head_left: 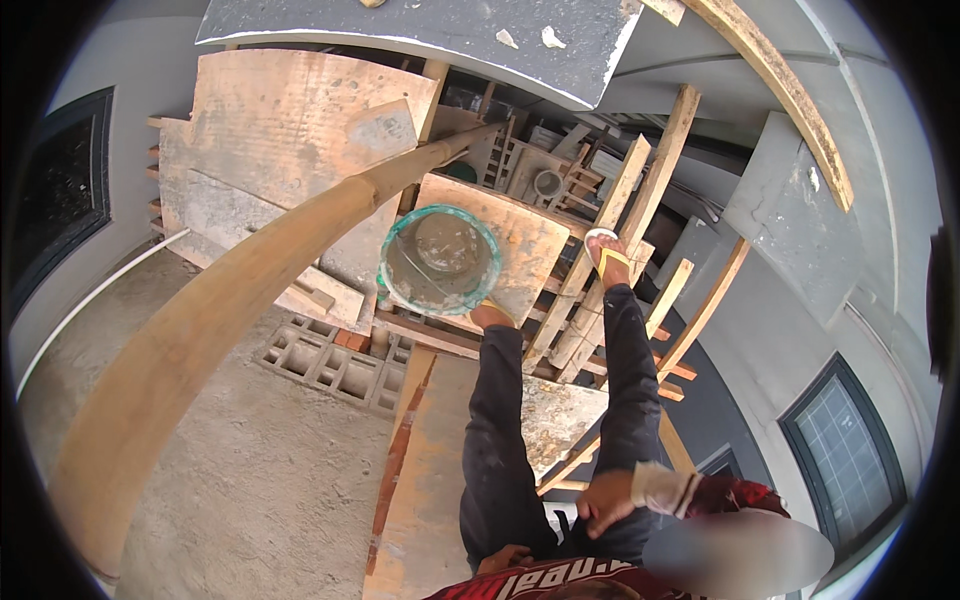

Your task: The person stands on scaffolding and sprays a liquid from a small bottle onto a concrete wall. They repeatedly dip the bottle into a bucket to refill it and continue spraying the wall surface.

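Observation:
My right hand (pixel 605 500) is over my right thigh, fingers curled downward; what they hold, if anything, is hidden. My left hand (pixel 505 560) is low at my left hip, partly behind my red shirt (pixel 540 580), its fingers hard to make out. My sandaled right foot (pixel 608 258) rests on upright-running timbers; my left foot (pixel 492 318) is on a stained board (pixel 535 260) beside a green-rimmed bucket (pixel 430 270) of wet grey mortar.
A thick bamboo pole (pixel 250 270) crosses the left side. Plywood sheets (pixel 280 110), hollow blocks (pixel 330 365), loose timbers (pixel 665 160) and a grey overhead slab (pixel 420 30) surround me. Below is a cluttered lower level (pixel 545 180); walls with windows (pixel 840 450) flank both sides.

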